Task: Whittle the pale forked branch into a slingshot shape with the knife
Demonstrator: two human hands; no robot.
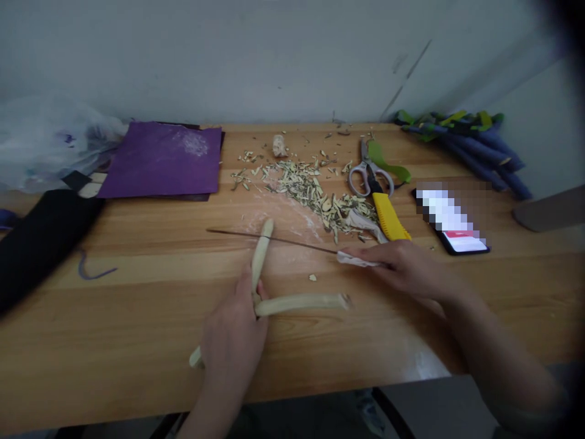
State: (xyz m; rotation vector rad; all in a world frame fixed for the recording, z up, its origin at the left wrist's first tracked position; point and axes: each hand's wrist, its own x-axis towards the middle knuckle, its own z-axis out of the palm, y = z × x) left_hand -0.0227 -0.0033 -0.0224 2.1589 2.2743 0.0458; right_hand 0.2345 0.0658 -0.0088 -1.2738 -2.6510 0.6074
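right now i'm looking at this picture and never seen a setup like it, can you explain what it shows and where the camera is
There is no machine here, just a person's two bare hands. The one picture comes from a camera on their head, looking forward and down at a wooden table. The left hand holds a pale forked stick. The right hand holds a thin dark tool with something white around its grip; the tool crosses one prong. Beyond lie shavings, scissors and a yellow handle, with a phone to the right and a purple sheet to the left.
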